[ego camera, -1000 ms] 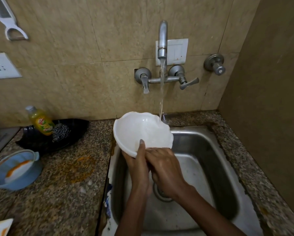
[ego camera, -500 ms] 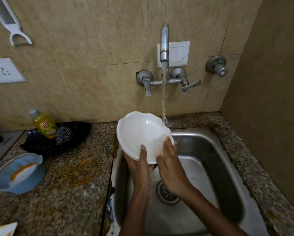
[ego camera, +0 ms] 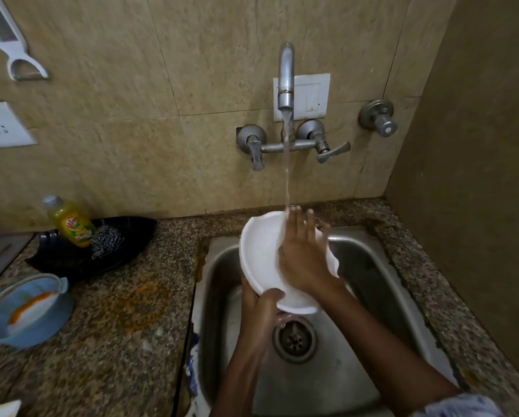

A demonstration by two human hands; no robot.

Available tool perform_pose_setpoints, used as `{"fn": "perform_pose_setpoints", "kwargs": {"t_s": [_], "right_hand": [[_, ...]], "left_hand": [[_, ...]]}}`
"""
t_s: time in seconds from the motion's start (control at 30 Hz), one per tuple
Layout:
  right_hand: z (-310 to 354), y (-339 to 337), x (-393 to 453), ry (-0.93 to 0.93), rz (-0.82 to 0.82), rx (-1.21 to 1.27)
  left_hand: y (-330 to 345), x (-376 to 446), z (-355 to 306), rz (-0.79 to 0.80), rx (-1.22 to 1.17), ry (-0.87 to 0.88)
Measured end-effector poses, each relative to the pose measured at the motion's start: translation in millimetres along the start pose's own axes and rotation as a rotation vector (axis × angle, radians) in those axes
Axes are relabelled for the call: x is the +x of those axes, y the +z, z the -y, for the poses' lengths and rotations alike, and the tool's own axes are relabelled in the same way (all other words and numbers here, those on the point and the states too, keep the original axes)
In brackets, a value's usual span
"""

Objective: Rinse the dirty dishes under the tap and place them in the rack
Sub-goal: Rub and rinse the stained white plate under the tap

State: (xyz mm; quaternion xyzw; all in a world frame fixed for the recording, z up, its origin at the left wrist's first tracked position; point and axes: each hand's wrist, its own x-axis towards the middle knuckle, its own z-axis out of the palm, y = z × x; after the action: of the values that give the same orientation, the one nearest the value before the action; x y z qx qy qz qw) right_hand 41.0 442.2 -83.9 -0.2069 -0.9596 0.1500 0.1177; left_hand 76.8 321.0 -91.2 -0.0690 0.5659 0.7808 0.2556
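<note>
Held over the steel sink (ego camera: 372,266): a white scalloped plastic bowl (ego camera: 259,254), gripped at its lower rim by the left hand (ego camera: 262,308). Pressed flat inside it, fingers straight, the right hand (ego camera: 303,254). Struck by water from the metal wall tap (ego camera: 286,76).

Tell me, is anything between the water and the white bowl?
Yes. The right hand lies flat inside the white bowl, its fingertips right under the stream from the tap, so the water hits them first. The left hand grips the bowl's lower rim. No rack shows in this view.
</note>
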Motion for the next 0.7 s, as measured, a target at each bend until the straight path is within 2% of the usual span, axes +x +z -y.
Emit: {"fn": "perform_pose_setpoints", "kwargs": {"t_s": [0.07,0.2,0.23,0.33,0.37,0.43,0.5,0.53,0.63,0.7], "right_hand": [[-7.0,-0.2,-0.2,-0.121,0.038,-0.029],[-15.1,-4.8,2.8,0.059,0.046,-0.046],[-9.1,-3.5,-0.8,0.008,0.056,0.001],[-0.8,-2.6,-15.1,-0.318,0.126,0.138],[-6.5,-6.9,-14.5,-0.365,0.139,0.155],[-22.8,-9.9,-5.5,-0.319,0.095,0.092],[-25.2,-14.0,-3.6,-0.189,0.010,0.024],[-20.8,-16.6,-4.3,-0.188,-0.010,0.041],[-13.0,-15.8,-11.2,-0.392,0.031,0.221],[-25.1,-14.5,-7.6,-0.345,0.042,0.212]], "left_hand": [[-0.1,2.2,0.4,0.020,-0.019,-0.042],[4.0,1.4,0.8,0.069,0.040,-0.050],[5.3,0.9,2.6,0.088,0.056,-0.062],[5.0,-1.4,5.0,0.159,0.079,-0.122],[3.5,-0.8,5.0,0.170,0.082,-0.143],[1.1,1.9,4.9,0.184,0.109,-0.145],[3.0,1.1,5.6,0.201,0.172,-0.134],[5.6,-0.1,6.7,0.212,0.200,-0.138],[13.6,-4.4,9.7,0.238,0.234,-0.141],[15.6,-6.1,9.2,0.243,0.226,-0.142]]}}
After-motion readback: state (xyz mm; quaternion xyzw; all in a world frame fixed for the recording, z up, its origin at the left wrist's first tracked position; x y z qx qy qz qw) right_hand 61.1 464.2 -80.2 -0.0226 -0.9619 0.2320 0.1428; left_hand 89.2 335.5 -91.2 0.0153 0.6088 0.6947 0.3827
